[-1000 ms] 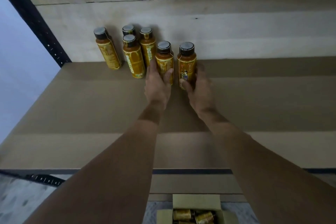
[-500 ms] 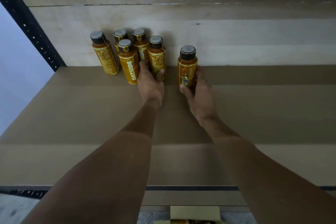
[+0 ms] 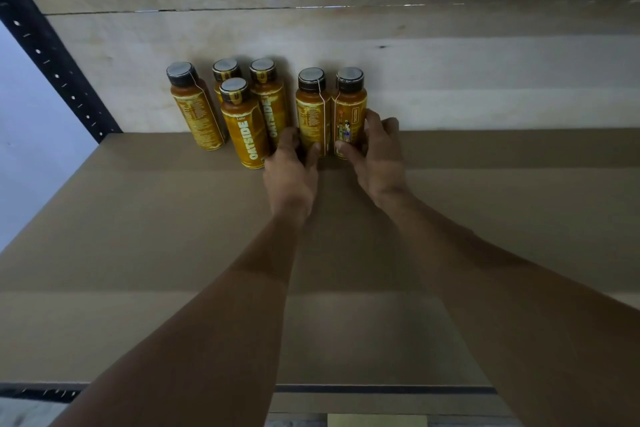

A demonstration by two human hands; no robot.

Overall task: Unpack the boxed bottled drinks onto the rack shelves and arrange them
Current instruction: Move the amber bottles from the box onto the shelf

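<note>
a: well, where are the bottles found?
b: six are seen upright at the back of the shelf [image 3: 138, 236], against the back board [image 3: 450, 80]. four bottles [image 3: 244, 125] are grouped to the left, nearer the black post [image 3: 52, 55], the leftmost set slightly apart.
a: and the other two?
b: the fifth bottle [image 3: 311, 114] and the sixth bottle [image 3: 349, 111] are stood side by side, touching, just right of that group.
a: how are the hands held?
b: the left hand [image 3: 291, 177] is wrapped round the base of the fifth bottle, thumb laid on its front, fingers tucked between it and the group. the right hand [image 3: 377, 156] is curled round the sixth bottle, thumb on the front, fingers passed round its right side.
a: anything lower down?
b: the edge of a pale box [image 3: 377, 421] is glimpsed below the shelf's front rail. its contents cannot be made out.
</note>
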